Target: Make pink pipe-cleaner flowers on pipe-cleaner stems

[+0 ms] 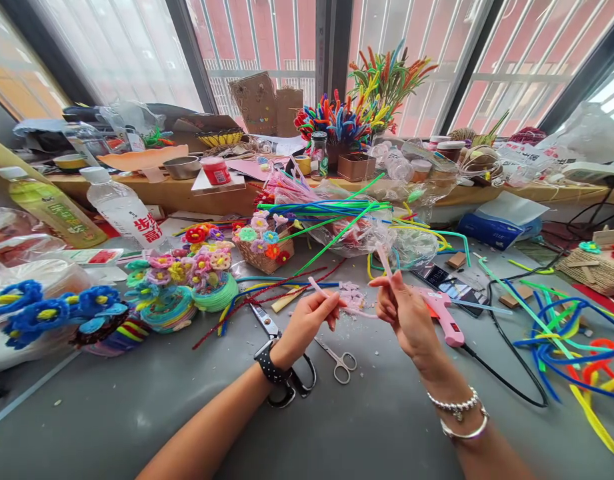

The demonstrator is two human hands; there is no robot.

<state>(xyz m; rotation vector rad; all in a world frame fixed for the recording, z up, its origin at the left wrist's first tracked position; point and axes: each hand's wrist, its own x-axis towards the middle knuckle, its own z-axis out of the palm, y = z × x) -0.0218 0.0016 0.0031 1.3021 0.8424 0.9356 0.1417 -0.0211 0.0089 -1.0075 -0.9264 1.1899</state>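
My left hand (309, 320) pinches a pale pink pipe cleaner (317, 287), one end of which sticks up above the fingers. A pale strand runs from these fingertips toward my right hand (407, 317). That hand is closed on a pale pink length too, its end pointing up between thumb and forefinger. Whether both hands hold one and the same piece, I cannot tell. Under my left wrist lie large black-handled scissors (267, 323), and small scissors (343, 365) rest between the hands. A pink glue gun (445, 317) lies beside my right hand, with a phone (449, 287) behind it.
Pipe-cleaner flower pots (215, 293) and blue flowers (51, 310) stand at left, near two bottles (124, 207). A flower basket (264, 253) and green pipe cleaners (347, 230) are ahead. Loose blue and yellow pipe cleaners (561, 333) and the glue gun's black cord (507, 383) lie at right.
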